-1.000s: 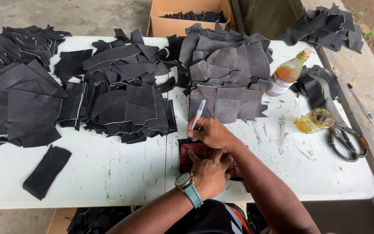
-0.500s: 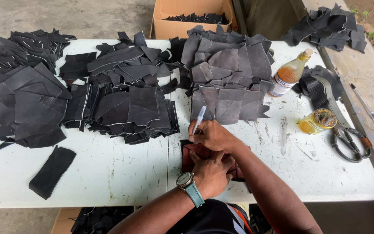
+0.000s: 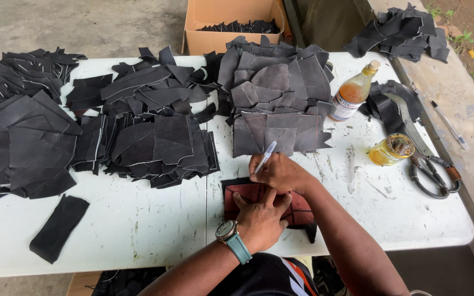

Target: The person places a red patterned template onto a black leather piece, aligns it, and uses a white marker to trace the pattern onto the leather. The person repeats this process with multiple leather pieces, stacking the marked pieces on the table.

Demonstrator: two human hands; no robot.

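Observation:
A dark red pattern piece point(image 3: 245, 193) lies on a black leather piece point(image 3: 309, 230) at the near edge of the white table point(image 3: 149, 225). My left hand point(image 3: 261, 215), with a teal-strapped watch on its wrist, presses flat on the pattern. My right hand point(image 3: 281, 171) holds a silver pen point(image 3: 265, 157) with its tip at the pattern's upper edge. Just beyond my hands sits a pile of grey leather pieces point(image 3: 278, 93).
Piles of black leather pieces point(image 3: 149, 131) cover the left and middle of the table, and one loose strip point(image 3: 58, 227) lies near left. A glue bottle point(image 3: 354, 92), small jar point(image 3: 392, 149), scissors point(image 3: 432, 175) and strap are at right. A cardboard box point(image 3: 231, 22) stands behind.
My hands stay on the pattern; the pen has shifted slightly along its upper edge. The view moved a little.

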